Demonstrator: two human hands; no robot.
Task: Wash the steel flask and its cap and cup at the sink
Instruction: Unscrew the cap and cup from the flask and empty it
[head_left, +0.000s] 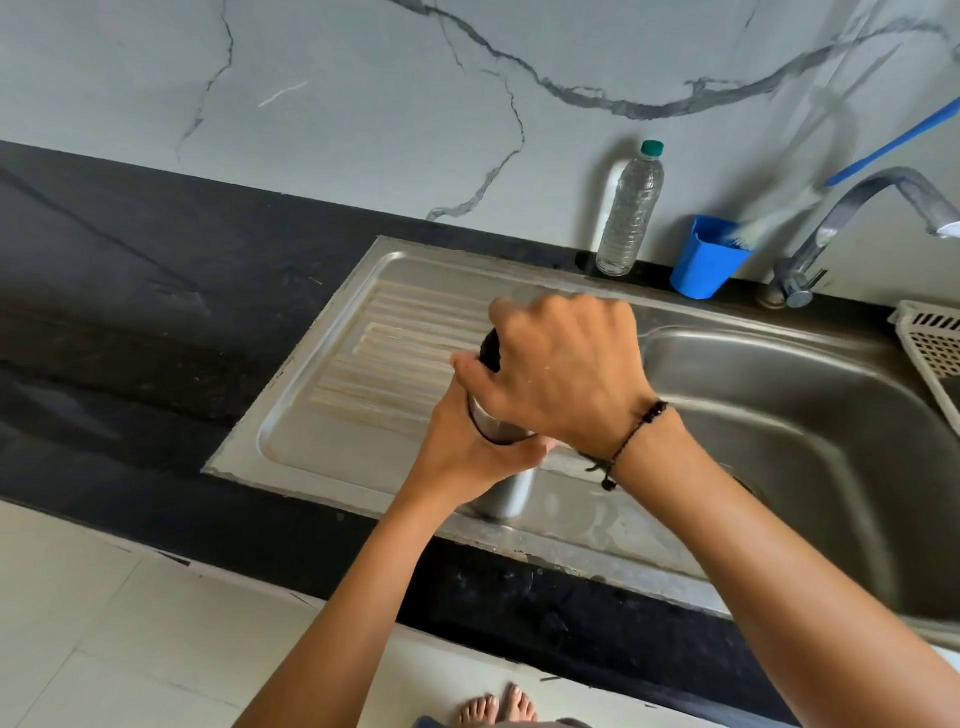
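Left hand (462, 447) grips steel flask (506, 488); right hand (566, 374) covers its top.

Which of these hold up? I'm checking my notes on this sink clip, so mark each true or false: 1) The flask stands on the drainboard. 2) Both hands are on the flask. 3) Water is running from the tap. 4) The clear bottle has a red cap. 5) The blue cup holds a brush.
1) True: the steel flask stands upright on the drainboard.
2) True: the left hand grips its body, the right hand covers its dark top.
3) False: no stream shows at the tap.
4) False: the clear bottle has a green cap.
5) True: a brush with a blue handle leans in the blue cup.
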